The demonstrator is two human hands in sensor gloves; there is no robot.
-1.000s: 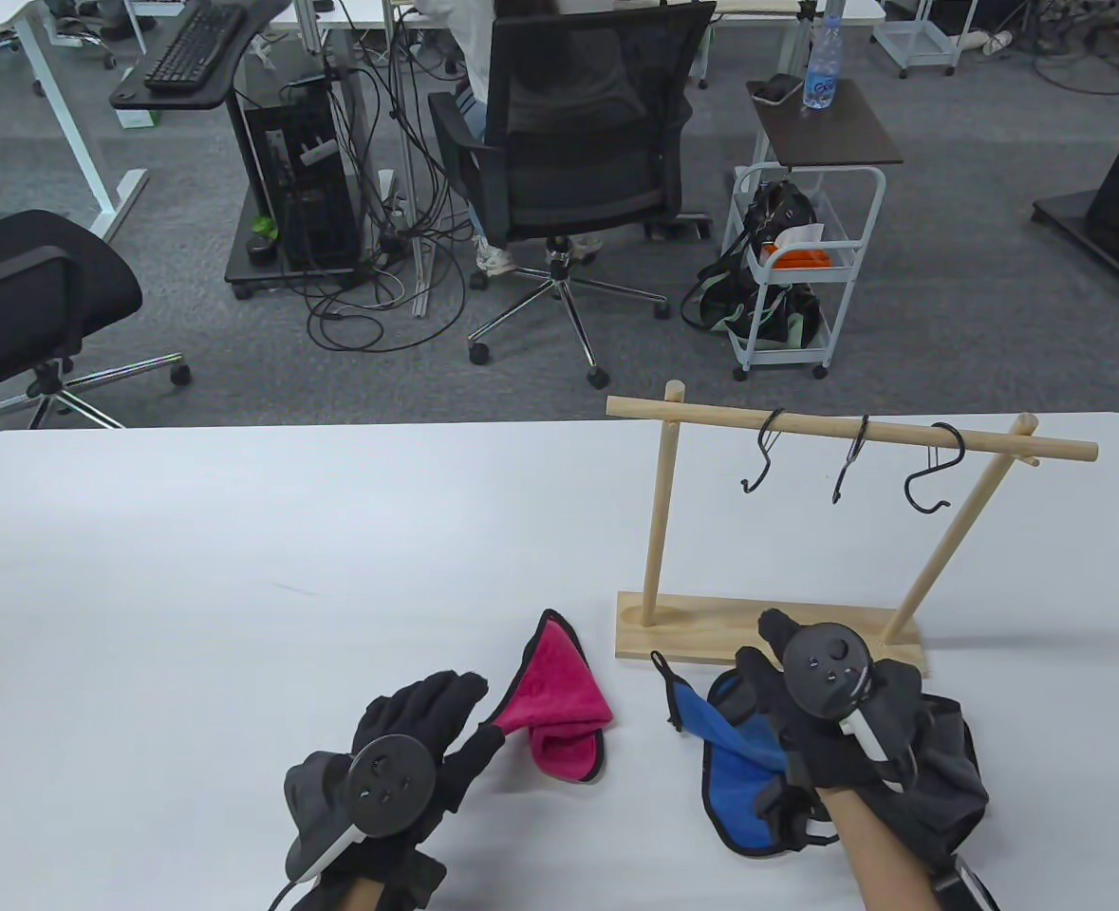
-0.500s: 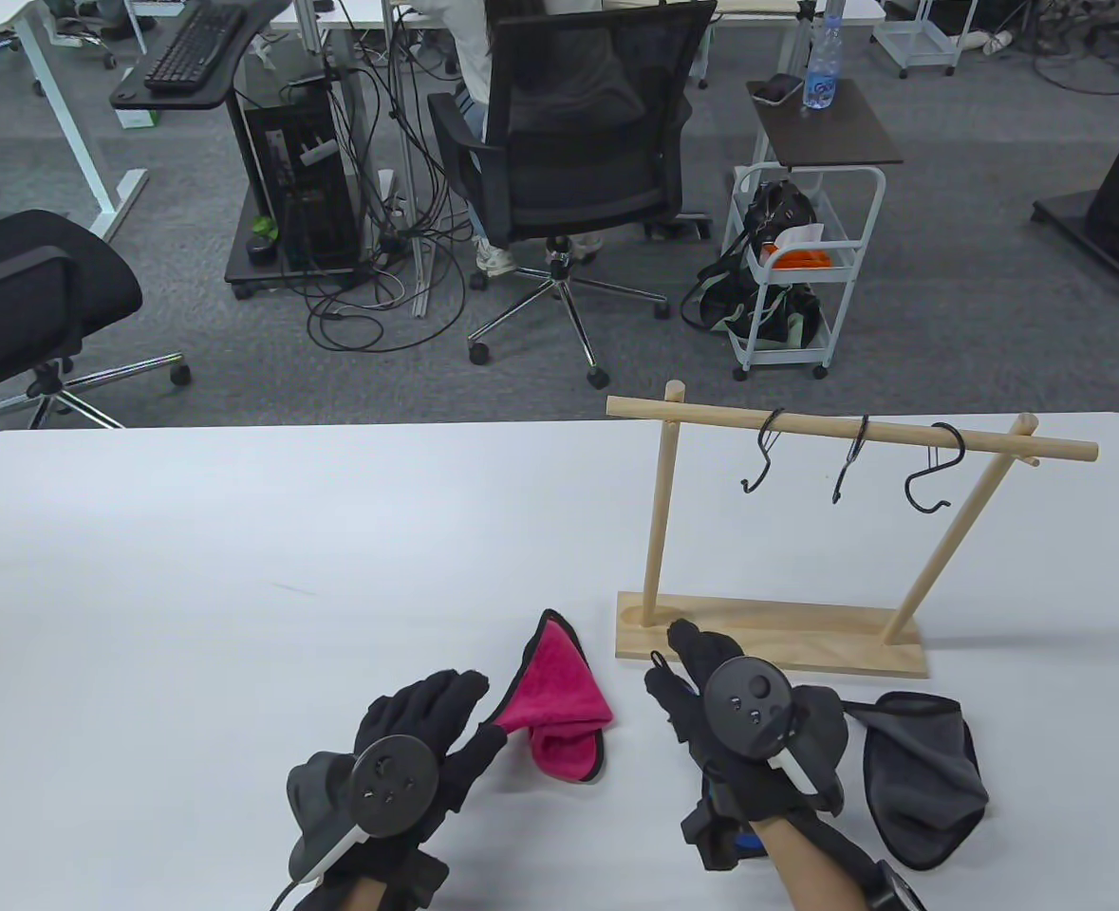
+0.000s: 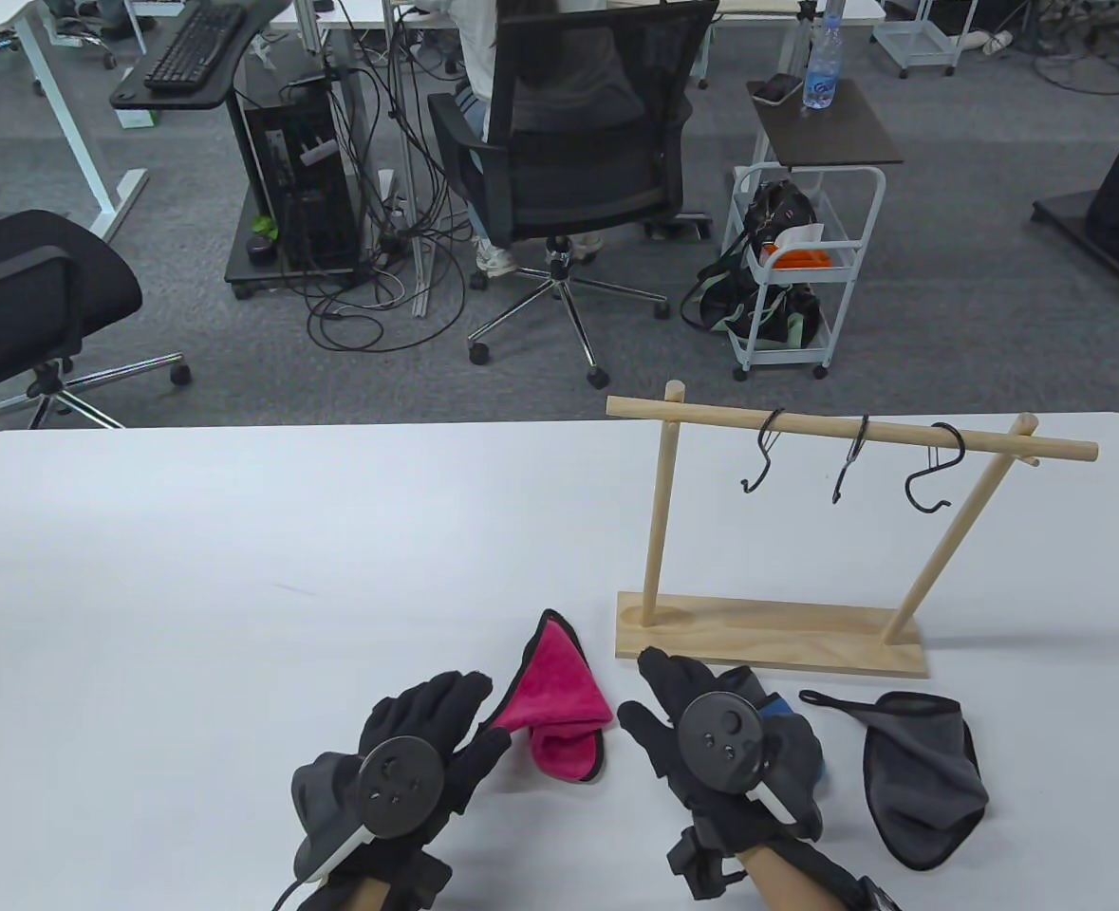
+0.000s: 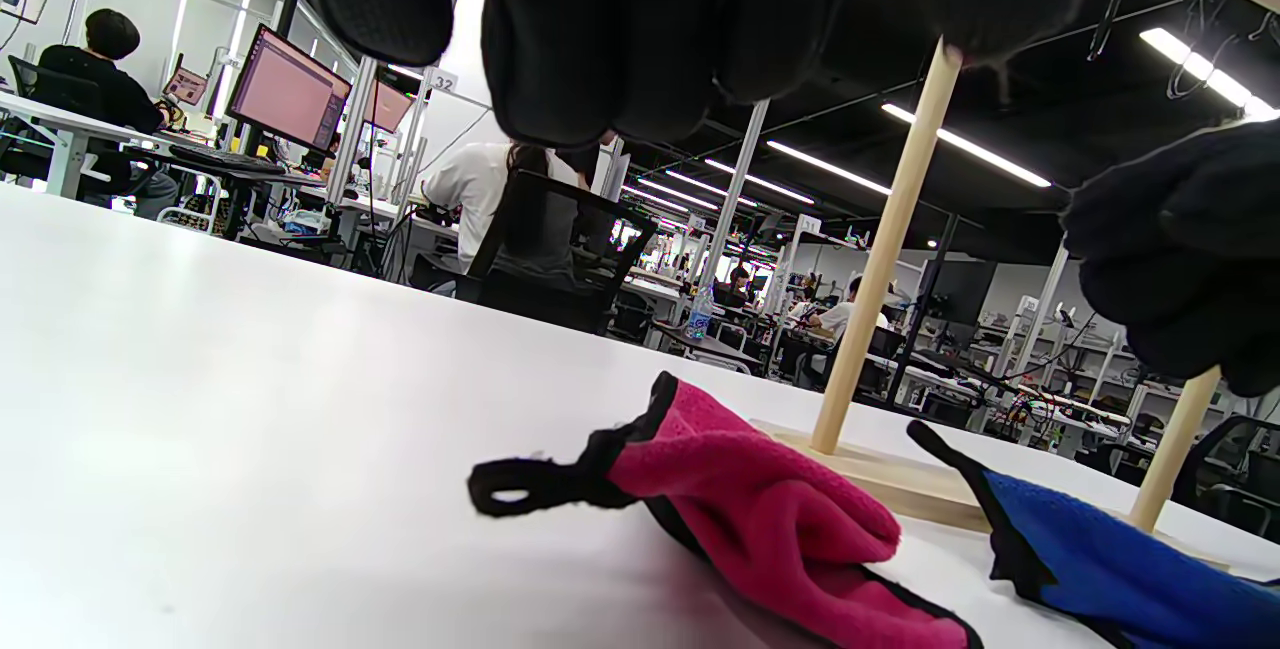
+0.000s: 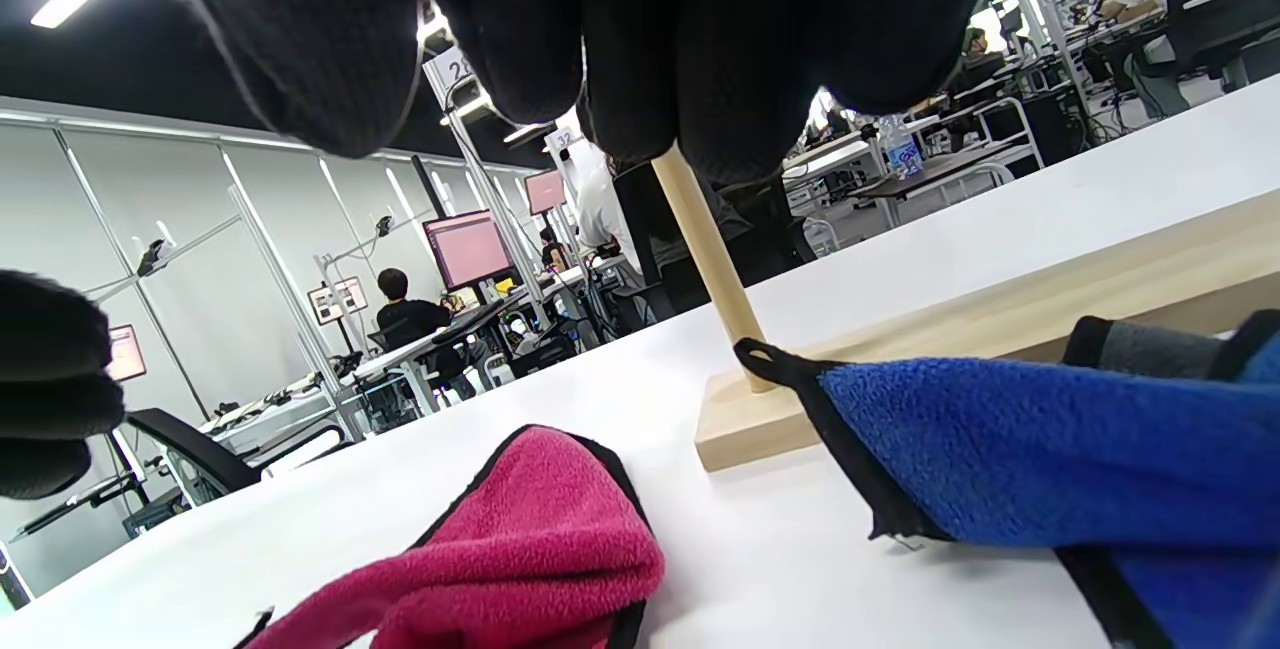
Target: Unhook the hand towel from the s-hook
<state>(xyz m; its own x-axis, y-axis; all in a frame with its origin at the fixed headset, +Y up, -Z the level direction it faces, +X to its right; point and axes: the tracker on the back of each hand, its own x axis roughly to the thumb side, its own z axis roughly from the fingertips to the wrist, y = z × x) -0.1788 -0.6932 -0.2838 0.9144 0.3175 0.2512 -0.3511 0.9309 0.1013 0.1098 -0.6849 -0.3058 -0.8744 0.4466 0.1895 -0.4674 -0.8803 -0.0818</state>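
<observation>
All three S-hooks (image 3: 929, 479) hanging bare on wooden rack (image 3: 773, 645). Pink towel (image 3: 559, 707), blue towel (image 5: 1050, 449), grey towel (image 3: 924, 773) lying on table at rack's 6 o'clock. Unhooking seeming done. Left hand (image 3: 407, 750) hovering with fingers spread, gripping nothing; right hand (image 3: 720, 740) covering blue towel, grip unclear.

The table view looked down from above and behind me, taking in the white table (image 3: 236, 531), the wooden rack (image 3: 777, 531) at its right and the office floor beyond, with my hands at the bottom edge. My left wrist view sat low, almost at tabletop level, facing forward past my fingers (image 4: 600, 29) toward the pink towel (image 4: 760, 519) close by. My right wrist view was just as low, looking ahead and leftward under my fingers (image 5: 700, 39). Both wrist views shared the pink towel (image 5: 520, 549), the blue towel (image 4: 1130, 559) (image 5: 1040, 449) and the rack's left post (image 4: 880, 249) (image 5: 705, 249).
</observation>
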